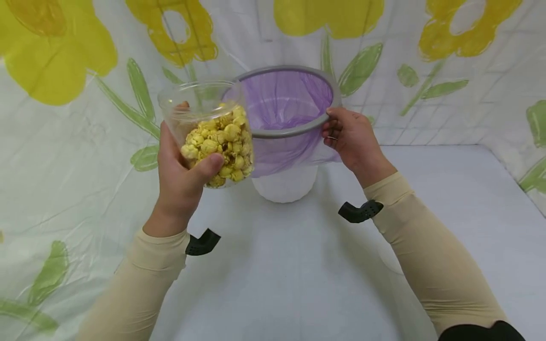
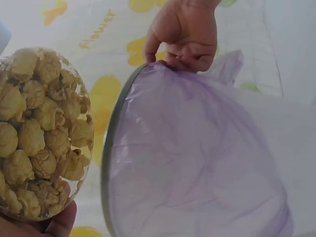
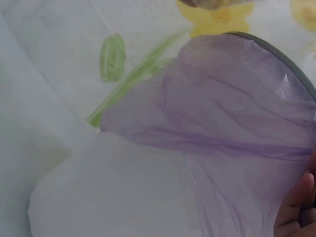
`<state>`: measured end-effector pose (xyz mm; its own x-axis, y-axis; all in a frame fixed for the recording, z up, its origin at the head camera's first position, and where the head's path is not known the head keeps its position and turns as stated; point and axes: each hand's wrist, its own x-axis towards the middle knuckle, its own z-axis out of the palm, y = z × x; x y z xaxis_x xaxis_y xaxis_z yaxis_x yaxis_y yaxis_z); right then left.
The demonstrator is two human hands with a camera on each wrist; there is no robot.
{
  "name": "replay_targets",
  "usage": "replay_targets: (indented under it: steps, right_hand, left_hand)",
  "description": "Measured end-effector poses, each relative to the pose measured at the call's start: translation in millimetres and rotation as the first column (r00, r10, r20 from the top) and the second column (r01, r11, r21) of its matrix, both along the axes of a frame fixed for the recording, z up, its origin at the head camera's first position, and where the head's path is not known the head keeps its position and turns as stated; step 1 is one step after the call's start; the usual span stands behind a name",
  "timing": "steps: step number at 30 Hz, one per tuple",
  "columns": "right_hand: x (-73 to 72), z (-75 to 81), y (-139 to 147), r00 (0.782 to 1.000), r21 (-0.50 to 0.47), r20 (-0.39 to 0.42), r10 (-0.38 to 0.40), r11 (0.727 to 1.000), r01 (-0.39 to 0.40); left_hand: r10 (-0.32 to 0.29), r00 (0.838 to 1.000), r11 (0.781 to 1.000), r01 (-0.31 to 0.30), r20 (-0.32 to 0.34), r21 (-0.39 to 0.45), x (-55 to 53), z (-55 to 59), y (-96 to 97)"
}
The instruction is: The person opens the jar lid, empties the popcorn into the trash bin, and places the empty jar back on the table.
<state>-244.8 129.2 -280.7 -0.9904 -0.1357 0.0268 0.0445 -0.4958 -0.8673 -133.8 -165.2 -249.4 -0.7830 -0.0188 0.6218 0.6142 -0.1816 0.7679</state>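
Observation:
In the head view my left hand (image 1: 181,177) grips a clear plastic jar (image 1: 204,104) partly filled with yellow popcorn (image 1: 226,142); its mouth shows no lid. The jar stands slightly tilted at the left of a white trash bin (image 1: 283,187), overlapping the bin's edge from this angle. A purple trash bag (image 1: 281,99) lines the bin and folds down over the outside under a grey rim ring (image 1: 294,130). At the bin's right side, my right hand (image 1: 354,137) pinches that ring and the bag, thumb on top. The left wrist view shows the popcorn through the jar's bottom.
A pale table (image 1: 273,265) carries the bin near its back edge. Behind and to the left hangs a white sheet (image 1: 239,38) printed with yellow flowers and green leaves. Black camera mounts (image 1: 360,211) sit on both wrists over beige sleeves (image 1: 426,255).

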Motion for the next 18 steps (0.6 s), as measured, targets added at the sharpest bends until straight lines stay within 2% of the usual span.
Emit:
replay_targets:
  steps: [4,11,18]
  right_hand:
    - [-1.0,-0.6,-1.3,1.000,0.001,-0.003,0.004,1.000,-0.004]
    - [-4.4,-1.6,-4.0,1.000,0.003,-0.020,0.008,1.000,-0.008]
    - [-4.4,-4.5,-2.5,1.000,0.010,-0.021,0.005,1.000,-0.005]
  left_hand:
    - [0.037,0.997,0.999,-0.038,-0.072,-0.004,-6.4,17.0,-0.7]
    - [0.113,0.975,0.993,-0.118,-0.189,-0.014,-24.3,45.1,-2.9]
    - [0.153,0.966,0.981,-0.173,-0.208,-0.083,-41.0,73.5,-2.4]
